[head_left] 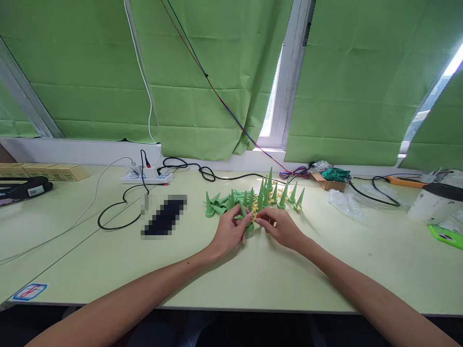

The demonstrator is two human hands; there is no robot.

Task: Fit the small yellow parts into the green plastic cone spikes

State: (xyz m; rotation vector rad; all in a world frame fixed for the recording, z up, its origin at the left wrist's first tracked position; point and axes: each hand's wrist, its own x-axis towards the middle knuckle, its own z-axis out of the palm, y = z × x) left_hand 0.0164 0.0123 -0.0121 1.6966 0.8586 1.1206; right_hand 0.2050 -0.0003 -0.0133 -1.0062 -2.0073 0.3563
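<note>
"Cone (pixel 243 210): where was it?"
"In the left hand (pixel 228 233), fingers nearly closed around it. Long axis leaned: tip up and away from the person, base low, near the right hand (pixel 284 229)."
"Nearer hand?"
"Left; it touched the cone. Right fingertips were pinched on a small yellow piece (pixel 254 220), just beside."
"Writing?"
"Black case (pixel 21 189): white label, too small to read. Sticker (pixel 30 292): blue border, red mark, not legible. No brand read."

Green cones (pixel 209 206) — matt, plastic-looking; tabletop (pixel 325 274) smooth, faint sheen; blinds (pixel 224 62) — creased cloth.
</note>
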